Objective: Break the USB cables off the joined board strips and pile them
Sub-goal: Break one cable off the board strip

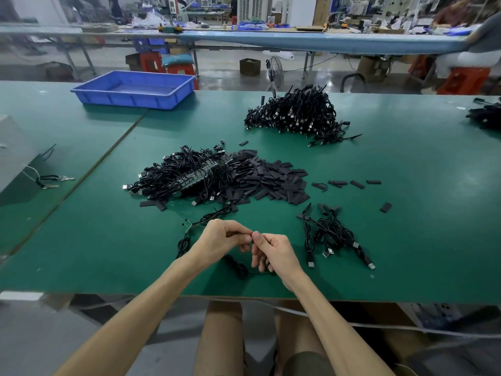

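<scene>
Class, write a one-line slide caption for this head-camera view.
Both hands, left hand and right hand, pinch a black cable above a green table with cable piles.

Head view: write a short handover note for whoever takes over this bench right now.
Left hand and right hand meet fingertip to fingertip, pinching a small piece of a black cable above the table's near edge.
Done: small pile of separated cables at right; large pile farther back.
Left: tangled heap still on board strips at centre, beside loose black sleeves.
Blue tray sits far left.
</scene>
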`<control>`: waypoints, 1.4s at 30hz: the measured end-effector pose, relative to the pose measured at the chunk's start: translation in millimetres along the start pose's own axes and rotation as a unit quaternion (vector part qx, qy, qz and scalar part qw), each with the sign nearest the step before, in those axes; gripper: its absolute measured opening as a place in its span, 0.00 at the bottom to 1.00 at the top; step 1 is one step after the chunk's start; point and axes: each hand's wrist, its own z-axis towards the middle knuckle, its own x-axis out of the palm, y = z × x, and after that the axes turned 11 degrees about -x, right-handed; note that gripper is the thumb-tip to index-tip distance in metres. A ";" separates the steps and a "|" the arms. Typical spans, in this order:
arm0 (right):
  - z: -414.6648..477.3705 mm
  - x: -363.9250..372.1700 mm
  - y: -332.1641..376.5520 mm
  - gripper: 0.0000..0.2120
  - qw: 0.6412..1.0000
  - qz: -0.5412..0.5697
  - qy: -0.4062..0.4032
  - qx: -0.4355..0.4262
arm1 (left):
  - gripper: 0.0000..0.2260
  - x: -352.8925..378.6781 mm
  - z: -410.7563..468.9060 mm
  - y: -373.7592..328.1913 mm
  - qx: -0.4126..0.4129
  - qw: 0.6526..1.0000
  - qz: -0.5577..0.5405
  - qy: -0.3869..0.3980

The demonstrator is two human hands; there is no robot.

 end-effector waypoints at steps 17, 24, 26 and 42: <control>0.3 -2.4 -1.4 0.18 1.000 -0.004 0.026 0.008 | 0.08 -7.7 1.4 11.0 -0.008 0.998 -0.050 0.032; -0.5 -2.8 0.1 0.20 0.999 0.025 0.024 0.000 | 0.08 -2.2 -0.5 5.8 0.001 0.998 -0.060 0.022; -0.3 -3.3 0.1 0.20 0.999 0.026 0.025 -0.001 | 0.08 -2.3 0.1 5.8 0.001 0.998 -0.054 0.021; 2.7 -4.8 -3.1 0.19 0.998 0.046 0.041 0.001 | 0.16 -32.2 -5.3 20.1 -0.151 0.922 -0.289 0.210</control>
